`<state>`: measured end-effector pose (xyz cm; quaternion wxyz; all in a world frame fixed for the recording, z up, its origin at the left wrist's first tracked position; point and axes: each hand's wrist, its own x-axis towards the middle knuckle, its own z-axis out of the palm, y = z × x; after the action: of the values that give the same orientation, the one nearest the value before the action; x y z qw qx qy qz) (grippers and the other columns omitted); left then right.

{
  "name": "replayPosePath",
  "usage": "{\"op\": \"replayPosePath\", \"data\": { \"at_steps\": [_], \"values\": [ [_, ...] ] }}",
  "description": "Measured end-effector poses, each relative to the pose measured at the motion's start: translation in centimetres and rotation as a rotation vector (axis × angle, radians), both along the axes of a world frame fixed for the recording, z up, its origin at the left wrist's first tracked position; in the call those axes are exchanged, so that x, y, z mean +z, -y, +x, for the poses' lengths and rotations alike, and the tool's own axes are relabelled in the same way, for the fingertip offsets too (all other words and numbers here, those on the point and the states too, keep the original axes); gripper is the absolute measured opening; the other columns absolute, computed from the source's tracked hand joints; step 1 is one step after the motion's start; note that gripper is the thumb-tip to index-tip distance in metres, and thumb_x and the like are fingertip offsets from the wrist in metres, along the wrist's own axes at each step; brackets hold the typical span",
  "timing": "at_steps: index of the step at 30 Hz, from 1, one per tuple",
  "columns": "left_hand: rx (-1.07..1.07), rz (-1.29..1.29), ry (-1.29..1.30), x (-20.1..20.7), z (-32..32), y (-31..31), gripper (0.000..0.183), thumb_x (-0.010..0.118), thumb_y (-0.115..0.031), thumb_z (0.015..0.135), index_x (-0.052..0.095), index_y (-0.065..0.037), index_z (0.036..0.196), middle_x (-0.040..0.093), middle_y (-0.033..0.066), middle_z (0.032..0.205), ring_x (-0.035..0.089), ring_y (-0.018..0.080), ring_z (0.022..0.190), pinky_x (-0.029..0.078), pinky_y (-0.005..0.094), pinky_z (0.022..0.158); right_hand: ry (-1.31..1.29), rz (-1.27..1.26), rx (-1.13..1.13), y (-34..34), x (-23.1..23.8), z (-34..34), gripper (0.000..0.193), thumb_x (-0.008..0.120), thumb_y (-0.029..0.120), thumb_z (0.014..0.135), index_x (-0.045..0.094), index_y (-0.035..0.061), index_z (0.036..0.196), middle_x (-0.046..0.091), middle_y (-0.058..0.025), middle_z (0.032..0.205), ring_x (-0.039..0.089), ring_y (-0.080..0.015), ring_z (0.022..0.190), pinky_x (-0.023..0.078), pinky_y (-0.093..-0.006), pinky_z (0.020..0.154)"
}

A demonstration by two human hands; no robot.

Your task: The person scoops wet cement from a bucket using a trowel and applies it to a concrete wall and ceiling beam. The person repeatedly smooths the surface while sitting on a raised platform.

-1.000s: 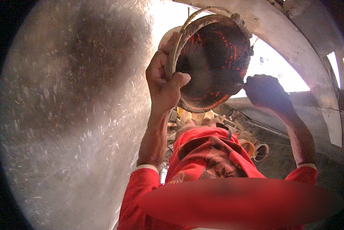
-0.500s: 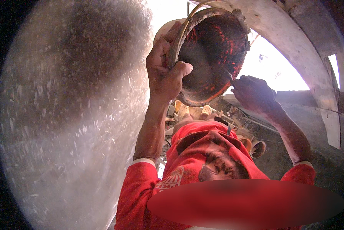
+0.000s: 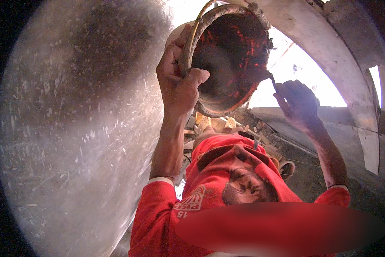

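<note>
My left hand (image 3: 178, 79) grips the rim of a round bucket (image 3: 229, 51), its thumb over the edge and its fingers round the outside. The bucket is tilted with its mouth toward me. Its inside is dark, with red streaks glowing through the wall, and a grey crust coats the rim. A thin wire-like handle (image 3: 197, 28) runs beside my fingers. To the right of the bucket, my right hand (image 3: 298, 103) is closed on a thin dark tool (image 3: 272, 79), whose tip is by the bucket's right edge. The tool's exact kind is unclear.
A large, pale, scuffed wall (image 3: 81, 141) rises close on my left. On the right a curved grey panel (image 3: 329, 47) arches over a bright opening. Below are yellow clogs (image 3: 230, 123), scattered scraps and a pot-like container (image 3: 287, 168) on the ground.
The bucket and my left hand have shifted slightly left. My right hand has moved right, away from the bucket, drawing the thin tool from inside it to its edge.
</note>
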<state>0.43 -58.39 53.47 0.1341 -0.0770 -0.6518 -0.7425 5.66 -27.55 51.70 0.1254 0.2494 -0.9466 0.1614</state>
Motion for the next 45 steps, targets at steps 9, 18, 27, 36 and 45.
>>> {"op": "replayPosePath", "data": {
  "at_steps": [9,18,27,36,45],
  "values": [
    [-0.06,-0.073,-0.023,0.0,-0.6,-1.2,0.025,0.063,0.002,0.065,0.054,-0.002,0.088,0.058,0.0222,0.144,0.057,0.0218,0.127,0.044,0.0345,0.104,0.497,-0.09,-0.104,1.1,2.1,-0.8,0.016,0.065,0.02,0.092,0.067,0.0045,0.087,0.065,-0.011,0.08,0.067,-0.0279,0.078,0.055,-0.0437,0.069],
    [-0.175,-0.198,-0.12,-0.3,-2.3,-2.0,0.026,0.061,0.002,0.066,0.057,0.0,0.092,0.057,0.0224,0.145,0.051,0.0284,0.136,0.035,0.0396,0.117,0.339,0.437,-0.224,1.0,3.9,0.7,0.019,0.064,0.023,0.093,0.068,0.0043,0.09,0.063,-0.0133,0.077,0.066,-0.0303,0.072,0.055,-0.0438,0.071],
    [-0.361,-0.078,-0.01,-1.9,-4.0,-5.2,0.06,0.059,0.006,0.064,0.06,0.008,0.124,0.058,0.0199,0.143,0.052,0.028,0.136,0.038,0.0384,0.116,0.723,-0.344,-0.129,0.4,-5.0,2.3,0.028,0.064,0.027,0.092,0.071,0.0001,0.094,0.066,-0.0147,0.077,0.062,-0.0258,0.066,0.053,-0.0412,0.067],
    [-0.147,-0.211,0.266,-1.7,-4.4,-8.6,0.05,0.071,-0.017,0.078,0.059,-0.002,0.124,0.061,0.009,0.112,0.061,0.0256,0.102,0.051,0.0388,0.09,0.701,-0.55,-0.164,-6.5,-3.5,7.8,0.029,0.067,0.021,0.087,0.068,-0.0004,0.106,0.067,-0.0075,0.084,0.064,-0.0144,0.073,0.054,-0.0339,0.069],
    [-0.242,-0.074,0.424,-1.2,-4.2,-9.8,0.057,0.06,0.008,0.06,0.055,-0.003,0.116,0.061,0.0091,0.115,0.061,0.0271,0.106,0.049,0.0395,0.099,0.661,-1.755,-0.177,-6.3,3.4,12.4,0.052,0.066,0.009,0.086,0.052,-0.0062,0.133,0.066,-0.0091,0.101,0.066,-0.0132,0.076,0.055,-0.0274,0.062]
  ]
}}
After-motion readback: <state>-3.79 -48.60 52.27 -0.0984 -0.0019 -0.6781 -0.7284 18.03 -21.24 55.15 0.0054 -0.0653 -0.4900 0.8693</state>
